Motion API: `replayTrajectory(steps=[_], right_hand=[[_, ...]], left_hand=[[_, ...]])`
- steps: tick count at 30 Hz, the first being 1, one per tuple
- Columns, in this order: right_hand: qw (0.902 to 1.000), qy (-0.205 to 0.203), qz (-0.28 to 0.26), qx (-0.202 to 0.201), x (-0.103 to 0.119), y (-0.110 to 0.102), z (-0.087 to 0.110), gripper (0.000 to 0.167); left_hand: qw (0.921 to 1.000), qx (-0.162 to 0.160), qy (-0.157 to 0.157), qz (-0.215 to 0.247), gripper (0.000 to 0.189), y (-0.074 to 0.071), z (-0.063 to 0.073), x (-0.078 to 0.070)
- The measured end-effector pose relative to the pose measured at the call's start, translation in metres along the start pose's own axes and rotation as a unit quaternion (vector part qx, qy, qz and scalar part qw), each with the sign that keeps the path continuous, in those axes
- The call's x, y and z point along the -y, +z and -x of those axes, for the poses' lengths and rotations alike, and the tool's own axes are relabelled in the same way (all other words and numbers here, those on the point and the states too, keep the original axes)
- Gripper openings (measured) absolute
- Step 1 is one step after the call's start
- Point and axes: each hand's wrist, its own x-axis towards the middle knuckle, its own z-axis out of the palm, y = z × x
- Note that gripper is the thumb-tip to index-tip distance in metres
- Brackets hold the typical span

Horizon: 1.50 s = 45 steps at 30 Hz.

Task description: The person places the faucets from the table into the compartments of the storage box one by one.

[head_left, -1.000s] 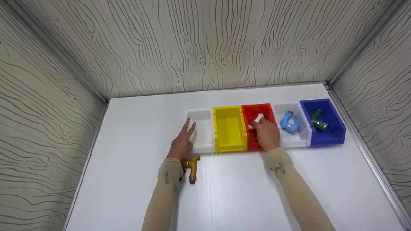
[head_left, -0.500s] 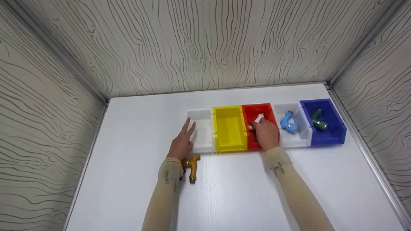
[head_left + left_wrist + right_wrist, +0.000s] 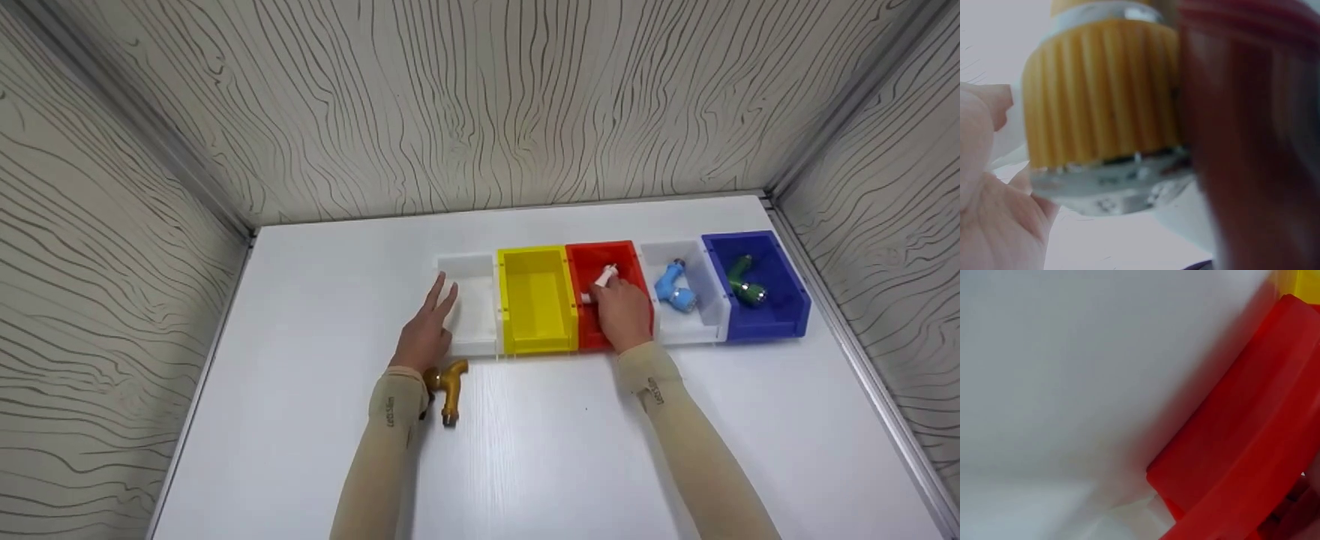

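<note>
My right hand (image 3: pixel 624 311) reaches down into the red bin (image 3: pixel 600 247) and grips a white tap (image 3: pixel 606 274), whose narrow end sticks out past the fingers. The palm hides the rest of that tap. At the row's left end, my left hand (image 3: pixel 421 337) rests along the near left side of a white bin (image 3: pixel 474 349), fingers extended. Just right of the left wrist, a mustard-yellow tap (image 3: pixel 451 386) lies on the table; its ribbed knob (image 3: pixel 1103 93) looms large in the left wrist view. The right wrist view mostly shows the red bin's front wall (image 3: pixel 1230 439).
Between the left white bin and the red one stands a yellow bin (image 3: pixel 538 347). To the right, another white bin (image 3: pixel 694 334) holds a light-blue tap (image 3: pixel 679 294), and a blue bin (image 3: pixel 772 326) a green tap (image 3: pixel 748 292). Wood-patterned panels (image 3: pixel 480 105) enclose the white table (image 3: pixel 525 465).
</note>
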Motion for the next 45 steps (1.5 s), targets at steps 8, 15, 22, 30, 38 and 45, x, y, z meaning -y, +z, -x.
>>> replayTrajectory(steps=[8, 15, 22, 30, 38, 45], right_hand=[[0.9994, 0.013, -0.024, 0.019, 0.002, -0.002, -0.001, 0.030], [0.9991, 0.017, -0.031, 0.024, 0.002, -0.001, -0.001, 0.031], [0.9995, 0.007, -0.006, 0.030, 0.002, -0.002, -0.001, 0.038], [0.9988, -0.032, 0.007, -0.038, -0.004, -0.010, 0.005, 0.043], [0.9830, -0.009, -0.080, -0.165, -0.037, -0.028, -0.001, 0.043], [0.9851, 0.059, -0.144, -0.072, -0.061, -0.026, -0.007, 0.050]], left_hand=[[1.0000, -0.001, -0.007, 0.006, 0.082, -0.002, -0.001, -0.002], [0.9996, 0.013, -0.019, 0.014, 0.084, -0.002, 0.000, -0.001], [0.9997, 0.008, -0.018, 0.015, 0.084, -0.001, -0.001, 0.000], [0.9998, 0.004, -0.007, 0.016, 0.084, -0.001, 0.001, -0.001], [0.9999, 0.002, 0.002, 0.011, 0.083, -0.001, 0.001, 0.000], [0.9999, 0.003, 0.007, 0.009, 0.084, -0.001, 0.001, 0.001]])
